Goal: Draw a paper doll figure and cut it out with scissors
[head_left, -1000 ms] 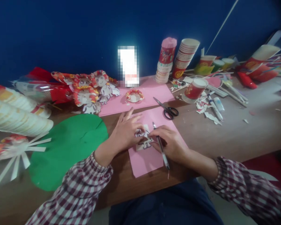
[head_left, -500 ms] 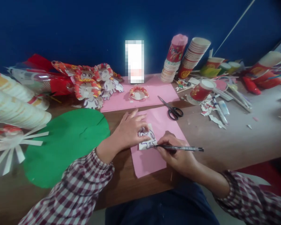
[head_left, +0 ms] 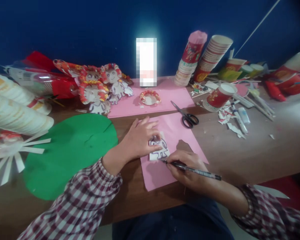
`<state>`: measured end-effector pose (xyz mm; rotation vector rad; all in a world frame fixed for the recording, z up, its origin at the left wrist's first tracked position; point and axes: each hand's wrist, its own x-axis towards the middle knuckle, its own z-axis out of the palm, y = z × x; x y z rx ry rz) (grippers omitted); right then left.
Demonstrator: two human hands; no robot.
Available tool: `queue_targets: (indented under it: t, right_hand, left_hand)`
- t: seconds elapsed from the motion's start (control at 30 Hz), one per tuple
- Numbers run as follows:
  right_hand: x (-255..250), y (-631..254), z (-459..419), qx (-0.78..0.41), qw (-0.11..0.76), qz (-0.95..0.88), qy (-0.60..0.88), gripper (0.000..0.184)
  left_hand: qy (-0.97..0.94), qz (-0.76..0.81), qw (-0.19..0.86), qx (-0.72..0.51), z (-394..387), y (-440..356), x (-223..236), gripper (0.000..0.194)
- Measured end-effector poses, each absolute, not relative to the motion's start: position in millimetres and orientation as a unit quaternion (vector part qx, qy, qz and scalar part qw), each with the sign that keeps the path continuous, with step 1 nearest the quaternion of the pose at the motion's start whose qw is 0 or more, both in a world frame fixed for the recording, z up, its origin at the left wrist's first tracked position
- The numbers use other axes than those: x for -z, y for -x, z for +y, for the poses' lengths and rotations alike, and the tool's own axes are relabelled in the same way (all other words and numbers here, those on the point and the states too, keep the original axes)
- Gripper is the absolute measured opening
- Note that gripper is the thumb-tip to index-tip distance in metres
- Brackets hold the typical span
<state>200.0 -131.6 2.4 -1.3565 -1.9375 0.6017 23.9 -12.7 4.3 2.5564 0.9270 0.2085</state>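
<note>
A small white piece of paper [head_left: 159, 152] with a dark outlined figure drawn on it lies on a pink sheet [head_left: 162, 176]. My left hand [head_left: 142, 136] rests over its upper left part, fingers spread, thumb and fingertips pressing on the paper. Between the fingers of my right hand [head_left: 186, 168] is a black pen [head_left: 202, 172], its tip at the lower right edge of the white paper. Beyond my hands, scissors [head_left: 188, 119] with black handles lie partly on the pink sheet.
A green round sheet [head_left: 72, 153] lies at left, beside stacked paper cups [head_left: 20, 113]. Decorated paper figures [head_left: 95, 90] and a red-yellow ring [head_left: 150, 98] sit at the back. More cup stacks [head_left: 212, 56], a red cup [head_left: 220, 96] and paper scraps [head_left: 235, 129] are at right.
My right hand has shifted slightly down, and the pen's back end has swung lower, so the pen slants more. My left hand stays on the paper. The whole view has shifted a little.
</note>
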Motion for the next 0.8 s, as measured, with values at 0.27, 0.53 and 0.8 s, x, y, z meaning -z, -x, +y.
queue_targets:
  t: [0.27, 0.53, 0.8]
  right_hand:
    - [0.7, -202.3, -133.4, -0.243, 0.340, -0.745, 0.521, 0.011]
    - [-3.6, -199.2, -133.7, -0.223, 0.319, -0.736, 0.553, 0.003]
    - [4.1, -199.4, -134.3, -0.217, 0.307, -0.744, 0.553, 0.004]
  left_hand:
    - [-0.914, 0.337, 0.214, -0.076, -13.5, -23.6, -4.2, 0.030]
    - [-0.913, 0.337, 0.216, -0.079, -13.7, -23.8, -4.1, 0.031]
    - [-0.914, 0.336, 0.216, -0.076, -13.4, -24.3, -4.1, 0.031]
